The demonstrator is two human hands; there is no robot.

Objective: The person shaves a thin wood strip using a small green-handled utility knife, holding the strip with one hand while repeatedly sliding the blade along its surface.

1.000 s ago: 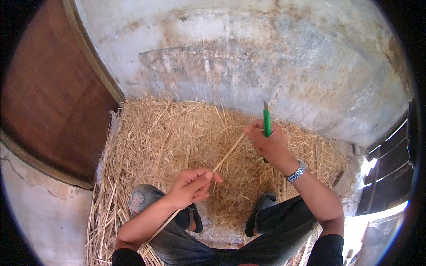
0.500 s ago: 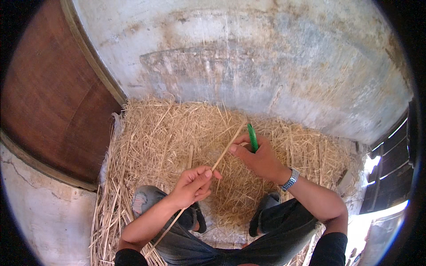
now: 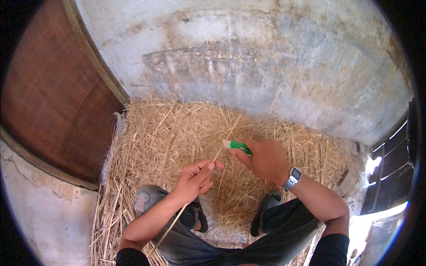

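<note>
My left hand (image 3: 194, 181) pinches a long, thin, pale stalk (image 3: 173, 224) between thumb and fingers. The stalk slants from beside my left thigh, under the wrist, to its upper end over the straw. My right hand (image 3: 271, 162) wears a metal-banded watch and grips a green cutter knife (image 3: 238, 146). Its short blade points left and lies at the stalk, a little above my left fingertips. Whether the edge bites into the stalk cannot be made out.
Loose straw and stalk pieces (image 3: 155, 142) cover the ground around my feet. Longer stalks (image 3: 113, 213) lie bunched at the left. A stained, pale wall (image 3: 248, 57) stands in front, a brown panel (image 3: 53, 97) at the left, and dark slats (image 3: 388, 166) at the right.
My right hand has turned, swinging the cutter knife from upright to pointing left, its blade now against the stalk. My left hand has stayed nearly still on the stalk.
</note>
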